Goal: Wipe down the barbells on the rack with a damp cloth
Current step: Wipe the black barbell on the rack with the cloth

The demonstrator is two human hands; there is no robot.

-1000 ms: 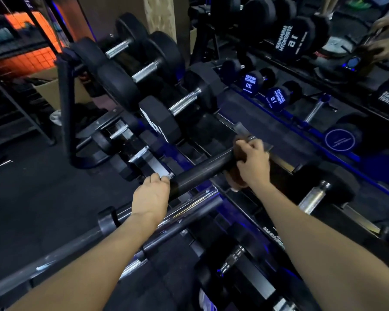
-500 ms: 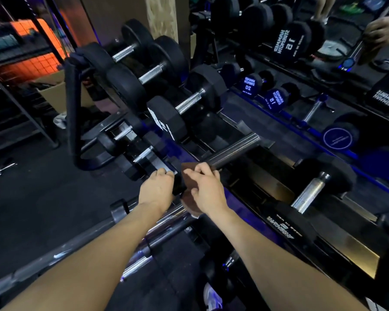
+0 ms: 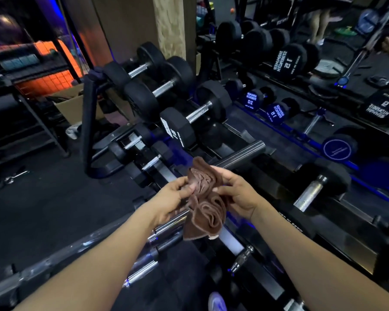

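Barbells [image 3: 238,157], two visible, lie below one brown cloth [image 3: 203,205]. Left hand [image 3: 174,197] and right hand [image 3: 237,191] fingers pinch it; dumbbell rack [image 3: 211,140] at twelve o'clock.

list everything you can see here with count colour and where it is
cloth: one, brown, bunched between both hands above the bars
barbell sleeve: one, dark steel, jutting up-right past the cloth
chrome bars: at least two, silver, running lower left under the hands
dumbbells: several, black with steel handles, on the rack behind
rack: one, black, centre
cardboard box: one, tan, left on the floor
mirror: one, right, reflecting dumbbells
left hand: one, pinches the cloth
right hand: one, grips the cloth
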